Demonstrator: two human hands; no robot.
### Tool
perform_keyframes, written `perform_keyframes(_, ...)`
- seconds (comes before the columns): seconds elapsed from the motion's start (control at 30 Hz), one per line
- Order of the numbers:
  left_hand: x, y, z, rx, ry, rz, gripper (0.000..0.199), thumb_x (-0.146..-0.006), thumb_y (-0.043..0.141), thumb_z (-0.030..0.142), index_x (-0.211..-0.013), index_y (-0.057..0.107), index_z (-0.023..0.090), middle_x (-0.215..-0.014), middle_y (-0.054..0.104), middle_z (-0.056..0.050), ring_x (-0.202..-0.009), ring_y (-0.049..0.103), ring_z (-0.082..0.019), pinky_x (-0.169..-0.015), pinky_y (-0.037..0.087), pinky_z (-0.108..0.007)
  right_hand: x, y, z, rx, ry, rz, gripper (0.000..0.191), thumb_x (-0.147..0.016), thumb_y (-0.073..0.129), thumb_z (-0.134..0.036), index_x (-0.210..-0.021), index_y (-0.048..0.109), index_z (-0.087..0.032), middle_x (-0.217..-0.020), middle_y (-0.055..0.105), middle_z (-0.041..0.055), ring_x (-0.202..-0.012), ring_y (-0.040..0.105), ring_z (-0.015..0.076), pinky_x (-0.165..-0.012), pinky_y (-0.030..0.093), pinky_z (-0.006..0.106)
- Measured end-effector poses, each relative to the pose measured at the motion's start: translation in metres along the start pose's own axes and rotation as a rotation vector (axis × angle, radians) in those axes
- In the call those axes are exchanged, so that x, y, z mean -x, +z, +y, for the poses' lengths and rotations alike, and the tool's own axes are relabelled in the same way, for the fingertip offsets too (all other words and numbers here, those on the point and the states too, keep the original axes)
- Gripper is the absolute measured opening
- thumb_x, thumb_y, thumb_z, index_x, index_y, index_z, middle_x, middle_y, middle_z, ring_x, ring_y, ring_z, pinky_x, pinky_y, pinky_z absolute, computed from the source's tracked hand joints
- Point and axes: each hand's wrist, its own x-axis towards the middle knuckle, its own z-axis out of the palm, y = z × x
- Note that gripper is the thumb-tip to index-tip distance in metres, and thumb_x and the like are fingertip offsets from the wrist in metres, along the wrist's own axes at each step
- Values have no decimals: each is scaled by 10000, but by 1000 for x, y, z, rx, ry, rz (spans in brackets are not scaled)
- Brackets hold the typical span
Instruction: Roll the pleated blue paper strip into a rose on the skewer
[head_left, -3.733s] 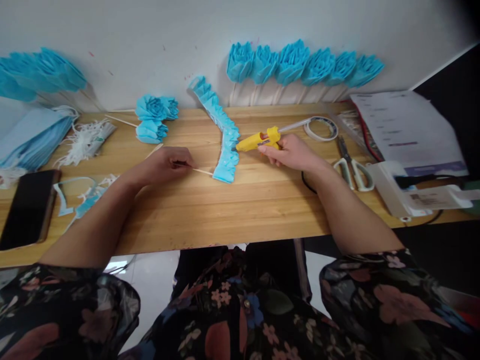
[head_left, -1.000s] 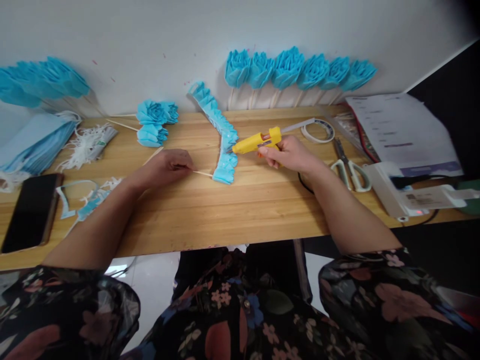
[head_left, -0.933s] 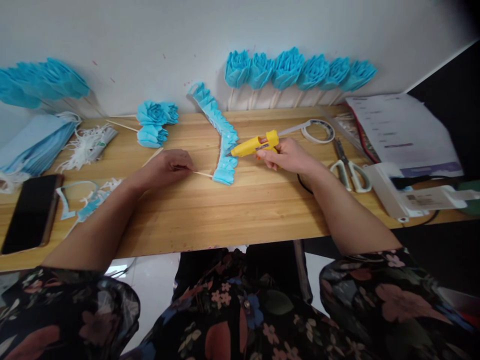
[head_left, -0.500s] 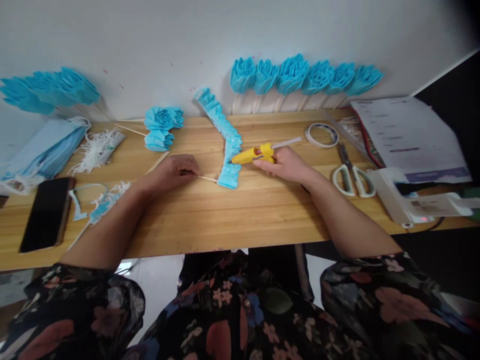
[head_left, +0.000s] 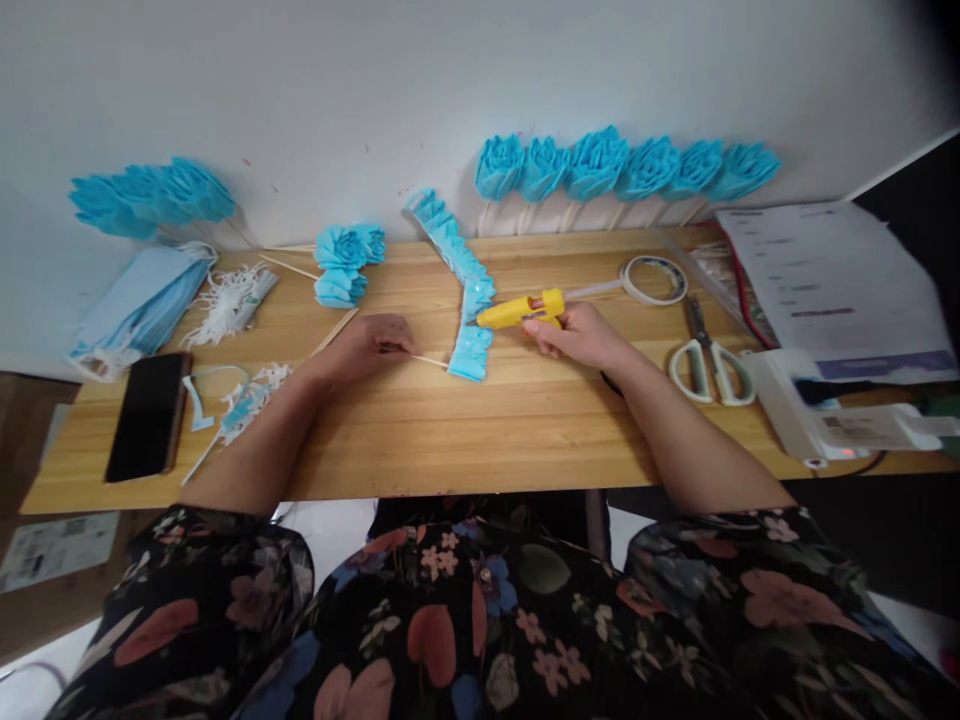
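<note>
My left hand (head_left: 373, 347) is closed on a thin wooden stick (head_left: 430, 360), whose far end meets the lower end of a pleated blue strip (head_left: 471, 285). The strip lies bent across the wooden table and rises towards the wall. My right hand (head_left: 576, 335) grips a yellow hot glue gun (head_left: 517, 309) with a clear glue stick (head_left: 594, 290) poking out of its back. The gun's nozzle points left and sits at the strip's lower part; whether it touches cannot be made out.
Blue paper-like flowers (head_left: 596, 165) on sticks lean against the wall, with smaller ones (head_left: 341, 262) lying left. Face masks (head_left: 142, 305), white ear loops (head_left: 234, 302) and a phone (head_left: 148, 418) lie left; tape (head_left: 654, 280), scissors (head_left: 705, 355), papers (head_left: 825, 290) and a power strip (head_left: 787, 400) right.
The whole view has shifted, so the table and its things appear further right and slightly lower. Both hands keep their holds, and the glue gun's nozzle stays at the strip's lower part.
</note>
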Motion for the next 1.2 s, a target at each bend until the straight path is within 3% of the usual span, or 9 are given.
perform_keyframes(0.13, -2, -2, 0, 30, -59, -32, 305, -1115, 752, 439, -973, 875, 199, -941, 815, -99, -815, 733, -181, -750, 570, -265, -1, -6, 3, -36, 12, -11, 555, -945, 706, -708, -660, 601, -243, -564, 596, 4, -544, 535, 148, -585, 409, 325)
perform_keyframes(0.4, -7, -5, 4, 11, -116, -59, 231, -1057, 760, 359, -952, 881, 193, -903, 801, -82, -778, 710, -174, -714, 538, -251, 0, -2, -2, 15, -16, -27, 505, -920, 685, -716, -738, 625, -250, -594, 577, -7, -558, 504, 158, -601, 368, 343)
perform_keyframes(0.57, -3, -1, 4, 9, -68, -19, 191, -1043, 732, 277, -963, 887, 197, -917, 813, -80, -799, 724, -174, -718, 545, -248, 0, 3, -3, 194, -89, 37, 452, -917, 697, -679, -865, 701, -230, -723, 643, 23, -664, 546, 192, -658, 356, 358)
perform_keyframes(0.8, 1, 4, 5, -12, -47, 7, 234, -1087, 703, 298, -986, 886, 194, -934, 811, -78, -820, 732, -177, -741, 562, -265, 2, 4, -6, 140, -87, 25, 427, -939, 723, -657, -924, 754, -232, -744, 675, 29, -694, 586, 210, -665, 400, 356)
perform_keyframes(1.03, 2, 7, 4, -27, -47, 39, 277, -1107, 707, 353, -973, 887, 189, -914, 810, -93, -816, 733, -195, -749, 575, -296, 2, -1, -5, -61, 21, 1, 466, -918, 742, -681, -788, 680, -238, -567, 595, -13, -531, 523, 155, -569, 401, 320)
perform_keyframes(1.2, 2, 6, 5, -7, -55, 42, 287, -1105, 716, 375, -961, 887, 194, -914, 813, -97, -823, 744, -196, -743, 579, -282, 2, -4, -4, -35, 11, 9, 448, -905, 759, -649, -742, 663, -243, -568, 607, -11, -528, 533, 147, -574, 408, 318)
